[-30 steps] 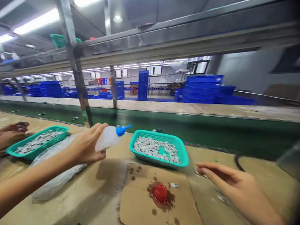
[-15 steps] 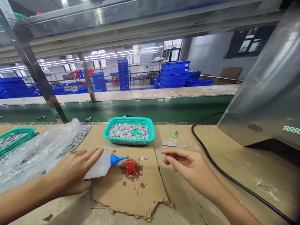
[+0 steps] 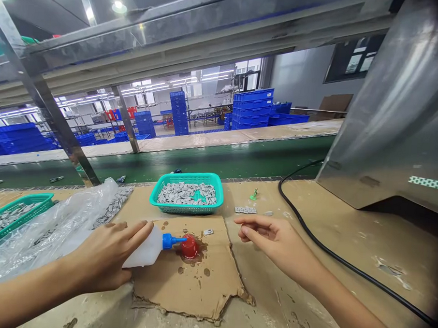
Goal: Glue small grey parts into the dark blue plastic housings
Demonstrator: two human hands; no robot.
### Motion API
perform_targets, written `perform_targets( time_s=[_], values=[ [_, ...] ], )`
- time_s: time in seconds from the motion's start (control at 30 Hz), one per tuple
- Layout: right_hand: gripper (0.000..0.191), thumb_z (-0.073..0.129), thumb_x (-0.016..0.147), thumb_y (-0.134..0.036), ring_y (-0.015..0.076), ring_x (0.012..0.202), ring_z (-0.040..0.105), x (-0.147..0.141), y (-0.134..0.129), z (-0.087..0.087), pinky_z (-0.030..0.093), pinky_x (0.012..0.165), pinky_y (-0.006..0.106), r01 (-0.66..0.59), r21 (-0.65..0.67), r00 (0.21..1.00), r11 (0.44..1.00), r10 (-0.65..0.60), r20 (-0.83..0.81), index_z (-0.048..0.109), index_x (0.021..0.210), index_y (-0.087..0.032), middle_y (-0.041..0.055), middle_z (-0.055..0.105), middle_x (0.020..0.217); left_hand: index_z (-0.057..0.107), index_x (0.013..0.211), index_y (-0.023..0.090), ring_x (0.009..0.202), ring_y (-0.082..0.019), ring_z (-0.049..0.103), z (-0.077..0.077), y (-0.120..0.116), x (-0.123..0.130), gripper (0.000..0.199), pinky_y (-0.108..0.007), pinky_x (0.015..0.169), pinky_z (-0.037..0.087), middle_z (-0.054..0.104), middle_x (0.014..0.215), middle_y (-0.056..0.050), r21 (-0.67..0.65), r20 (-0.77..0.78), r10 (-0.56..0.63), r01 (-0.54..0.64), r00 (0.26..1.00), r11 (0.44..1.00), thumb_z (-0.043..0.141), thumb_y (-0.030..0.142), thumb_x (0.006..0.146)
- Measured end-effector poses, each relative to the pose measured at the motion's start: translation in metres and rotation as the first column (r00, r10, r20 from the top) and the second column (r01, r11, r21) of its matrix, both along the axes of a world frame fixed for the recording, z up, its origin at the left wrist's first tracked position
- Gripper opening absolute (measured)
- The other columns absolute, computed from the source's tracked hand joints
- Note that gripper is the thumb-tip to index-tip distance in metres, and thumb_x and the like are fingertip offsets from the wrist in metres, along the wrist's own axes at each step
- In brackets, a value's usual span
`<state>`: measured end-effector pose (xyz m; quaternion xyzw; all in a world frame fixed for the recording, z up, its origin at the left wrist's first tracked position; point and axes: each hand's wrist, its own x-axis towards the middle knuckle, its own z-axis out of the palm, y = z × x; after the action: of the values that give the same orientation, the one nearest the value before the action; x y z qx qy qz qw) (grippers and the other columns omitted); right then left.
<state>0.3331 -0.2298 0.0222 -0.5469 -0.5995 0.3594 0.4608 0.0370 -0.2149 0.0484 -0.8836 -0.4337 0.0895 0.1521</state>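
My left hand (image 3: 109, 251) is wrapped round a white squeeze bottle (image 3: 146, 250), tipped on its side. The bottle's blue nozzle (image 3: 174, 241) points right, its tip at the upper left of a small red cup-shaped piece (image 3: 189, 247). That piece sits in a wet dark patch on a torn cardboard sheet (image 3: 184, 288). Behind it on the cardboard lies a small grey part (image 3: 209, 231). To the right, my right hand (image 3: 266, 238) hovers with fingers loosely bent and a gap by the thumb; nothing shows in it.
A green basket (image 3: 186, 208) of grey parts stands behind the cardboard. Grey parts (image 3: 245, 210) and a small green figure (image 3: 254, 194) are right of it. Plastic bags (image 3: 67, 220) and another basket (image 3: 21, 208) lie left. A black cable (image 3: 310, 235) runs past a metal housing (image 3: 387, 142).
The nozzle tip has dropped slightly, from above the red piece to its upper edge. My right hand stays nearly where it was. The camera view has shifted a little.
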Motion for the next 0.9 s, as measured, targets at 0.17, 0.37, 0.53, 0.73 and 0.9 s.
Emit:
perform_targets(
  time_s=[0.17, 0.37, 0.53, 0.73, 0.9],
  values=[
    [0.035, 0.049, 0.066, -0.040, 0.0188, 0.067, 0.060, -0.001, 0.000, 0.000, 0.049, 0.066, 0.031, -0.010, -0.012, 1.000, 1.000, 0.010, 0.027, 0.060, 0.085, -0.012, 0.0046, 0.059, 0.067, 0.036, 0.124, 0.022, 0.090, -0.028, 0.057, 0.000, -0.001, 0.000, 0.063, -0.036, 0.070, 0.047, 0.054, 0.116, -0.009, 0.015, 0.020, 0.012, -0.012, 1.000, 1.000, 0.047, 0.022, 0.061],
    [0.035, 0.047, 0.067, -0.039, 0.0187, 0.068, 0.060, 0.000, 0.001, -0.003, 0.048, 0.065, 0.030, -0.011, -0.028, 0.998, 1.000, 0.013, 0.056, 0.059, 0.087, -0.012, 0.0044, 0.060, 0.068, 0.037, 0.124, 0.022, 0.090, -0.028, 0.057, 0.004, -0.001, 0.005, 0.063, -0.035, 0.068, 0.047, 0.054, 0.115, -0.009, -0.016, 0.031, 0.031, -0.031, 0.999, 0.999, 0.048, 0.023, 0.062],
    [0.034, 0.048, 0.066, -0.039, 0.0187, 0.069, 0.061, 0.001, 0.003, -0.006, 0.050, 0.065, 0.030, 0.004, -0.022, 0.998, 1.000, -0.003, 0.058, 0.061, 0.085, -0.013, 0.0044, 0.062, 0.068, 0.035, 0.125, 0.023, 0.095, -0.030, 0.055, 0.005, -0.002, 0.005, 0.065, -0.036, 0.069, 0.047, 0.051, 0.120, -0.009, -0.038, 0.079, 0.038, -0.035, 0.996, 0.999, 0.048, 0.022, 0.061],
    [0.028, 0.052, 0.069, -0.039, 0.0228, 0.082, 0.061, 0.000, 0.009, 0.005, 0.048, 0.077, 0.034, 0.031, 0.026, 0.983, 0.999, -0.035, 0.178, 0.064, 0.082, -0.018, 0.0062, 0.066, 0.086, 0.031, 0.125, 0.023, 0.097, -0.030, 0.054, 0.012, -0.003, 0.005, 0.070, -0.038, 0.074, 0.046, 0.051, 0.120, -0.009, -0.123, 0.263, 0.081, -0.050, 0.961, 0.991, 0.047, 0.019, 0.057],
    [0.034, 0.038, 0.079, -0.033, 0.0194, 0.084, 0.061, -0.020, 0.059, 0.020, 0.049, 0.076, 0.027, -0.059, 0.110, 0.902, 0.992, 0.006, 0.431, 0.062, 0.093, -0.014, 0.0081, 0.065, 0.091, 0.037, 0.115, 0.027, 0.069, -0.019, 0.059, 0.032, 0.004, 0.002, 0.063, -0.025, 0.057, 0.046, 0.061, 0.085, 0.000, -0.399, 0.622, 0.208, 0.077, 0.755, 0.914, 0.051, 0.015, 0.054]
  ],
)
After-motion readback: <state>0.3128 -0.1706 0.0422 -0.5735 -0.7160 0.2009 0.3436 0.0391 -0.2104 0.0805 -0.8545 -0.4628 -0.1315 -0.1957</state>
